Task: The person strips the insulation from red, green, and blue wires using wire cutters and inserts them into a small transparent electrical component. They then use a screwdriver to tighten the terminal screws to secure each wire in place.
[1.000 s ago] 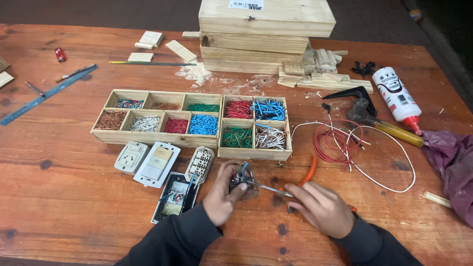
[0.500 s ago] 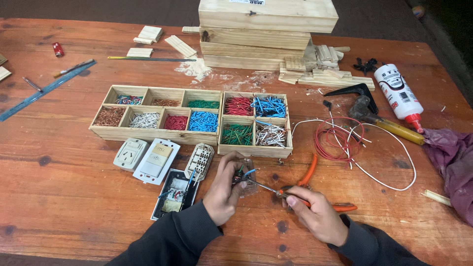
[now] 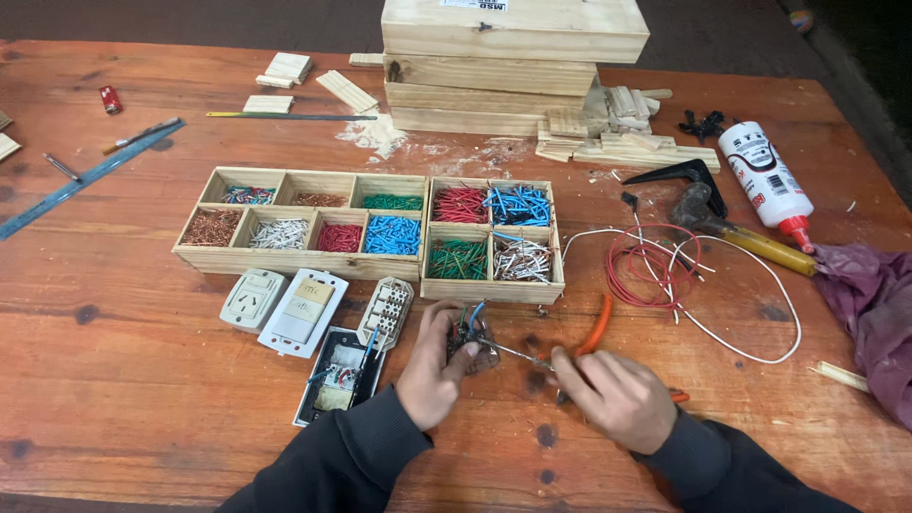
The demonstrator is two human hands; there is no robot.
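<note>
Wooden workbench (image 3: 123,380), both hands (image 3: 432,366) on small wired component (image 3: 470,340)

Near the table's (image 3: 114,380) front edge, the left hand (image 3: 432,370) grips a small wired switch module (image 3: 472,342) (blue wires sticking up), while the right hand (image 3: 613,397) holds orange-handled pliers (image 3: 594,328) touching it.

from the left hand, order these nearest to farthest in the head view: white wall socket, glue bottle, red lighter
1. white wall socket, just left of and beyond the left hand.
2. glue bottle, far across on the right side.
3. red lighter, far back-left corner; only a little farther than the bottle.
</note>
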